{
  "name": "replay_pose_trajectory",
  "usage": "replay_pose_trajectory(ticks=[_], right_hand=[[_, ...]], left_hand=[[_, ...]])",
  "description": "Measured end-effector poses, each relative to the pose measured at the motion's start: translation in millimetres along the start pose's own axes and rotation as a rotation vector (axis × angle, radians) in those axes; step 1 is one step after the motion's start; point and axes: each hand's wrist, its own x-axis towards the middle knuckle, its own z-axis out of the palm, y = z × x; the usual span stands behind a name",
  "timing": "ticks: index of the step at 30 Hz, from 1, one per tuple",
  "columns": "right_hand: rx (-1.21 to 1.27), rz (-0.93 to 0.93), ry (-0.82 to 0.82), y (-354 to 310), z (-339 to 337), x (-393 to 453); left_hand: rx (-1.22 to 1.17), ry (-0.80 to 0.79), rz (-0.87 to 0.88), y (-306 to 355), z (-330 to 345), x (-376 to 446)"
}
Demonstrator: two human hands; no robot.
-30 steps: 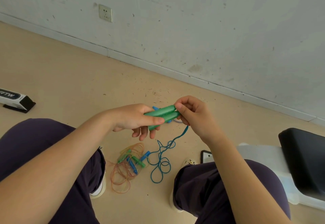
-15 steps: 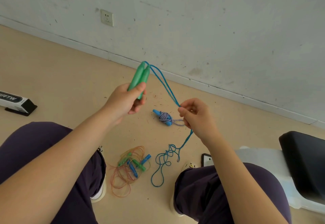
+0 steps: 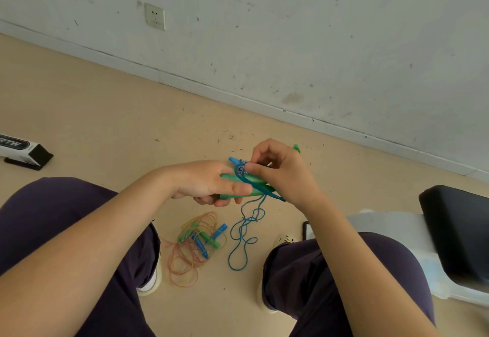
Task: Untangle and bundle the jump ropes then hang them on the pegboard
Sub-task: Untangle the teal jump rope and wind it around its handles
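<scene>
My left hand [image 3: 209, 183] grips the two green handles [image 3: 250, 187] of a jump rope, held level side by side above the floor. My right hand [image 3: 284, 175] pinches its blue cord [image 3: 242, 178] and lays it across the handles. The rest of the blue cord [image 3: 242, 238] hangs down and coils loosely on the floor between my knees. Behind my hands a bundled rope with a blue handle [image 3: 234, 160] lies on the floor, mostly hidden. A tangle of orange cords with green and blue handles [image 3: 197, 244] lies on the floor by my left knee.
I sit facing a grey wall with a socket [image 3: 155, 16]. A black and white box [image 3: 25, 151] lies at the left. A black seat on a white plastic base [image 3: 455, 233] stands at the right. A phone [image 3: 307, 230] lies by my right knee.
My left hand has brought the green handles down from upright to level. My right hand has moved in to the handles, drawing the blue cord across them.
</scene>
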Motion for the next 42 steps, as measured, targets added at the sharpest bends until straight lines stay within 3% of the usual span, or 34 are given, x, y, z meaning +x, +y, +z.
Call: replay_pose_trajectory(ticks=[11, 16, 23, 27, 32, 36, 39, 42], right_hand=[[0.093, 0.008, 0.015, 2.6, -2.5, 0.0], [0.221, 0.046, -0.157, 2.8, -11.8, -1.3], [0.191, 0.062, -0.207, 0.1, -12.5, -3.0], [0.114, 0.072, -0.186, 1.4, -12.4, -2.7], [0.248, 0.061, -0.146, 3.9, -13.3, -0.3], [0.282, 0.087, -0.163, 8.6, -11.0, 0.9], [0.147, 0.117, -0.154, 15.3, -5.6, 1.4], [0.009, 0.078, -0.13, 18.4, 4.3, 2.2]], left_hand=[[-0.139, 0.089, 0.101, -2.4, 1.9, 2.6], [-0.28, 0.202, 0.165, -0.3, -2.5, 2.3], [-0.328, 0.044, 0.097, -1.3, -7.7, -2.8], [-0.277, 0.06, 0.071, -1.3, -5.5, -1.8], [-0.408, 0.049, 0.187, -1.2, -3.3, -0.8], [-0.554, 0.213, 0.283, 6.3, -3.6, -0.1], [-0.6, 0.39, 0.292, 6.7, -6.4, 0.9], [-0.604, 0.446, 0.312, 5.0, -6.2, 0.8]])
